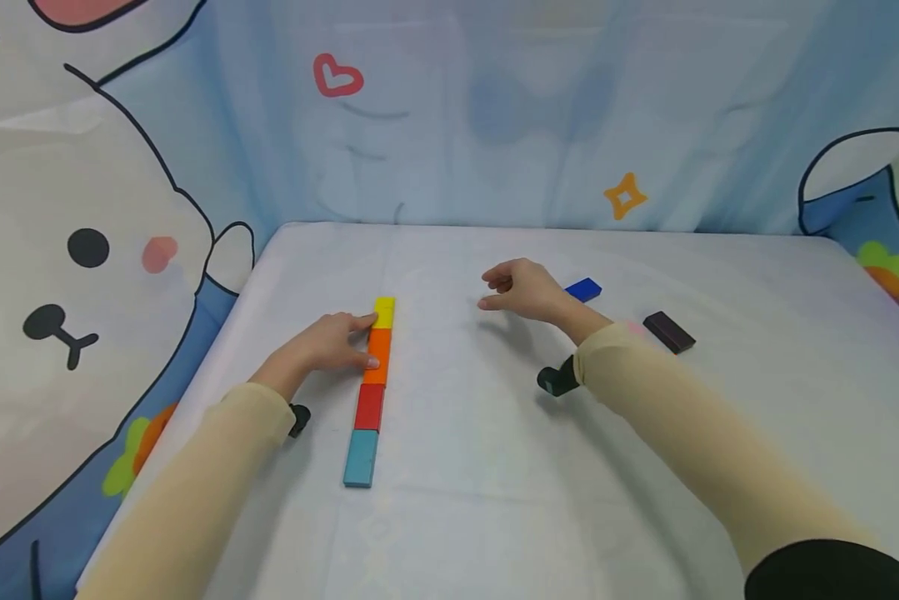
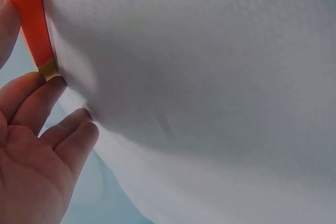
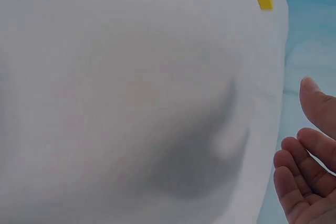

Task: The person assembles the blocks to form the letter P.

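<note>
A row of flat blocks runs away from me: a teal block [image 1: 361,458] nearest, then a red block [image 1: 370,407], an orange stretch [image 1: 377,358] and a yellow block [image 1: 385,312] at the far end. My left hand [image 1: 332,342] lies along the row's left side. Its index fingertip touches the yellow block and its thumb rests on the orange part, also seen in the left wrist view [image 2: 32,19]. Above the table, right of the row, my right hand [image 1: 522,292] hovers with loosely bent fingers, holding nothing. In the right wrist view its thumb [image 3: 317,103] stands apart from the fingers.
A blue block [image 1: 584,289] lies just behind my right wrist, partly covered by it. Farther right is a dark brown or black block [image 1: 669,332], beside my right sleeve. The white-covered table [image 1: 456,500] ends at a blue cartoon-printed curtain [image 1: 479,125].
</note>
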Demonstrator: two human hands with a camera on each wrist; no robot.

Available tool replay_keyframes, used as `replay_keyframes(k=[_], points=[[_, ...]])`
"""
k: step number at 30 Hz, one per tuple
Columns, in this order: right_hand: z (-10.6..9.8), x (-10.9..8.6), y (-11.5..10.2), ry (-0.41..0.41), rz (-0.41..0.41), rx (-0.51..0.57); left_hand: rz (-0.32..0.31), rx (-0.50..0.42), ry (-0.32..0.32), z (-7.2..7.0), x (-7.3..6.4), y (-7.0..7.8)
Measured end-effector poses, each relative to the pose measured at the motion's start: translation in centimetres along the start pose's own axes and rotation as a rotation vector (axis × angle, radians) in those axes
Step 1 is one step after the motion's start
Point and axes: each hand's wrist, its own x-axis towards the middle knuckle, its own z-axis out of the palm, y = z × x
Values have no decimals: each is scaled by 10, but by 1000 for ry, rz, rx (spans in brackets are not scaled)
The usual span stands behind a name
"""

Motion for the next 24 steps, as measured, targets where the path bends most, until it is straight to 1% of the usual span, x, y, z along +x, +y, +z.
replay_keyframes(k=[4, 9, 18, 24], points=[[-17, -11, 18, 42, 26, -18, 0, 0, -1, -1, -2, -1], [-33, -23, 38, 86, 51, -32, -1, 1, -1, -3, -3, -1], [-49, -32, 69, 160, 204, -60, -1, 1, -6, -3, -3, -1], [-55, -39, 77, 177, 300, -109, 7, -3, -9, -1, -2, 0]])
